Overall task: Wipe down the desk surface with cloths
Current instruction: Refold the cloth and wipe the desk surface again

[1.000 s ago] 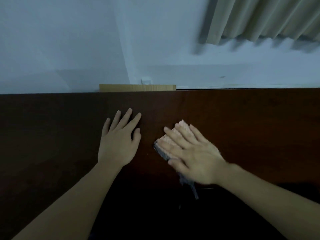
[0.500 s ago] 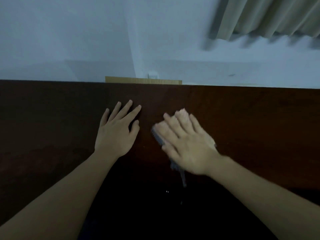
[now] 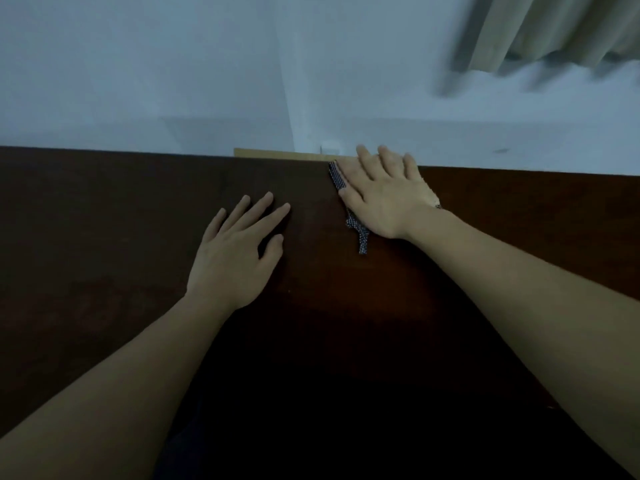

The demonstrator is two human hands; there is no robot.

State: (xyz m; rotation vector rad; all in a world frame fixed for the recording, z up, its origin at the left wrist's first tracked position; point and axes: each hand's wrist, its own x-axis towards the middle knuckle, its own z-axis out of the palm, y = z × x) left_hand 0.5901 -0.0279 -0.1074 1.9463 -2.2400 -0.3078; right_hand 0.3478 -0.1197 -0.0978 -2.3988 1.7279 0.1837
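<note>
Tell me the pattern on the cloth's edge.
Small dark-and-white checks on the cloth, seen in the head view.

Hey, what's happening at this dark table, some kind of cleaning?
Yes. A person is wiping a dark brown wooden desk. The right hand presses flat on a folded cloth, pinkish with a dark checked edge, out at the desk's far edge near the white wall. The left hand rests flat on the bare wood beside it, fingers spread, holding nothing. A beige curtain hangs at upper right.
</note>
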